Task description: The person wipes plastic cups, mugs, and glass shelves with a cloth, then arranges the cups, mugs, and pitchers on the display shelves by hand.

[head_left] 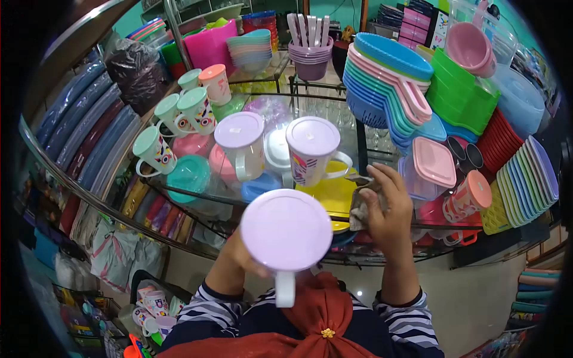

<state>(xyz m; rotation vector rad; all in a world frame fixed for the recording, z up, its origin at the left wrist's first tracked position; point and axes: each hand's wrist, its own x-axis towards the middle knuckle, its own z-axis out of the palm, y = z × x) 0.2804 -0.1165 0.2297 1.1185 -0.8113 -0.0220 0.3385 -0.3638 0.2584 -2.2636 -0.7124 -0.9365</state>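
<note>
My left hand (243,255) is wrapped round a lidded mug (286,230), seen from above with its lavender lid up and its white handle toward me. The lid hides most of the mug's body and some of my fingers. To the right, my right hand (389,212) pinches a crumpled greyish cloth (359,213) between thumb and fingers, apart from the mug. Just beyond, two more lavender-lidded mugs stand upright on the glass shelf: a patterned mug (313,146) and a paler mug (240,143).
Several mint-lidded mugs (196,110) and a peach-lidded mug (215,82) stand at the left. Stacked colanders (391,71), a green container (459,92) and a pink-lidded box (431,164) crowd the right. A dark basket (143,280) of mugs sits low at left.
</note>
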